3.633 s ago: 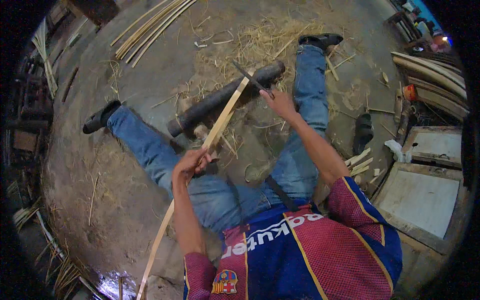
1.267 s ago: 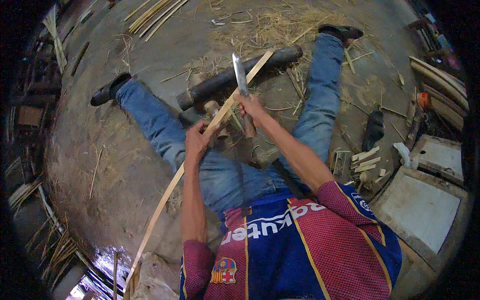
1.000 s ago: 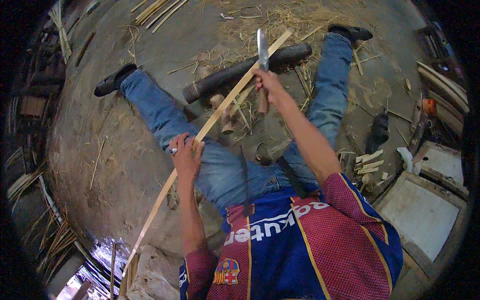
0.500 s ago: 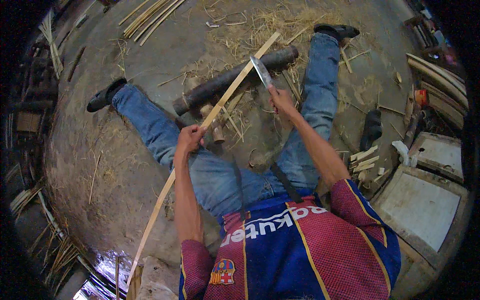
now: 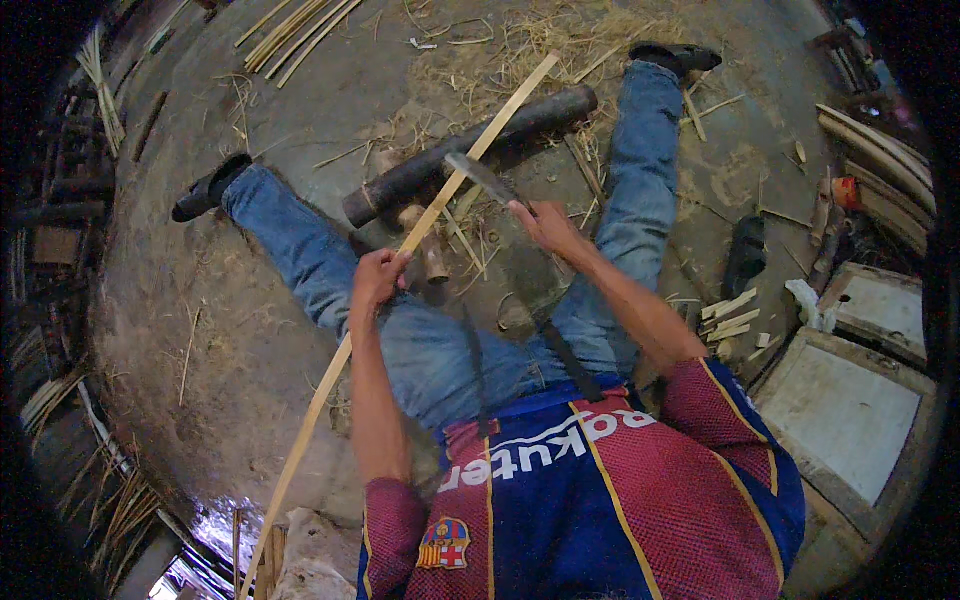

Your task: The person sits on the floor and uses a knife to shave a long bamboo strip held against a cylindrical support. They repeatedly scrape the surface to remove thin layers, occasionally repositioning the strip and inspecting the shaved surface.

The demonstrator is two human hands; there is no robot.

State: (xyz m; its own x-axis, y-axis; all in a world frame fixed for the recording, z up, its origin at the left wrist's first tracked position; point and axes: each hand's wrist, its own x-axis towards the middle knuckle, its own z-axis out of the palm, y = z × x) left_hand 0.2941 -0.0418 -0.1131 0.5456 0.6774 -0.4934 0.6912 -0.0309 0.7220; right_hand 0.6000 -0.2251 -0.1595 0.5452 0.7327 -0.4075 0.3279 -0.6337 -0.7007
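A long pale bamboo strip (image 5: pixel 500 118) runs slantwise from the lower left, under my left forearm, up over a dark round log (image 5: pixel 430 165). My left hand (image 5: pixel 379 277) is closed around the strip near my left thigh. In my right hand (image 5: pixel 550 228) is a knife (image 5: pixel 482 180), gripped by its handle. Its blade lies across the strip just on the near side of the log, the tip pointing up and left. Below the log, a short wooden piece (image 5: pixel 432 262) sits partly behind the strip.
My legs stretch out on both sides of the log. Thin shavings (image 5: pixel 540 50) litter the floor beyond it. Several long strips (image 5: pixel 300 35) lie at the far left, short split pieces (image 5: pixel 730 318) at the right. White-panelled wooden frames (image 5: pixel 845 410) stand at the lower right.
My right hand has drawn the knife back along the strip, toward me and to the left, and the blade now lies flatter. My left hand keeps its hold, almost unmoved.
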